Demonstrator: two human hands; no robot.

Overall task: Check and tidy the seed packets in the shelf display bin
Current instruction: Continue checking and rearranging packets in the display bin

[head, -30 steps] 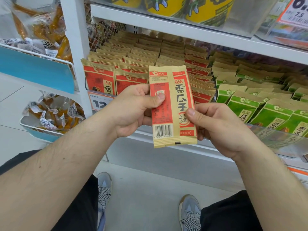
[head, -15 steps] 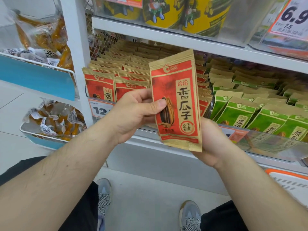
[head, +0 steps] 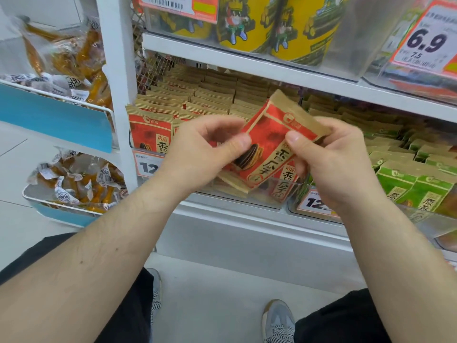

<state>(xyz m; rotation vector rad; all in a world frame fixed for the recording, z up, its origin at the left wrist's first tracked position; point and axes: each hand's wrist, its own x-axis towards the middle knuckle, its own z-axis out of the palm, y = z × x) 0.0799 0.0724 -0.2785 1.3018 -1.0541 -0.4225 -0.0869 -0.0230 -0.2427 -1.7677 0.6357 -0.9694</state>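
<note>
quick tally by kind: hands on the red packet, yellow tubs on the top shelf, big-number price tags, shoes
Hands on the red packet: 2 (left hand, right hand)
Yellow tubs: 3
Price tags: 3
Shoes: 2
Total: 10

You read: orange price tag (head: 426, 38) showed "6.9", "7.5" | held red packet (head: 269, 144) bore "香瓜子" | shelf tag (head: 148, 165) showed "12"

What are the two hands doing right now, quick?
Left hand: pinching the red seed packet near its lower left.
Right hand: gripping the same packet by its upper right edge.
</note>
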